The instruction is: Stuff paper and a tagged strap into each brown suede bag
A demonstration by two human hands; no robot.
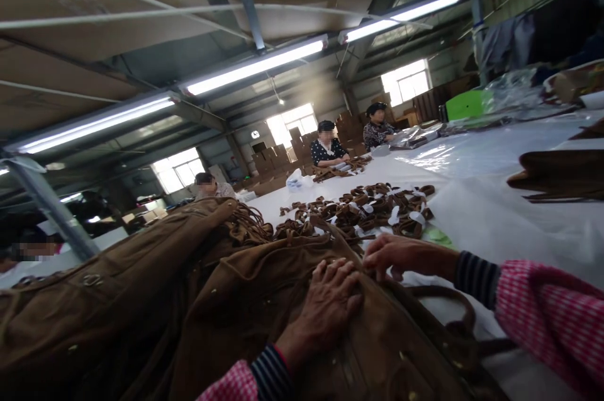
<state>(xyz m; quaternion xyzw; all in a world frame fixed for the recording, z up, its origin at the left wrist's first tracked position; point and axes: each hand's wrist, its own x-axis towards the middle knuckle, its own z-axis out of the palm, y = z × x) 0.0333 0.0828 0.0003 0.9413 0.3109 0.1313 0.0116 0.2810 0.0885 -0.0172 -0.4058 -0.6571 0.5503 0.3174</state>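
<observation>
A brown fabric bag with small metal studs lies in front of me on the table. My left hand rests on it with the palm down and the fingers stretched out. At the bag's far edge, my right hand has its fingers bent and pinched together on the fabric; its fingertips are partly hidden. A dark strap loops out on the right side of the bag. More brown bags are heaped to the left, close against this one.
Beyond the bag, a pile of brown straps with white tags covers part of the white table. A folded brown piece lies at the right. Co-workers sit across the table. A metal post stands at the left.
</observation>
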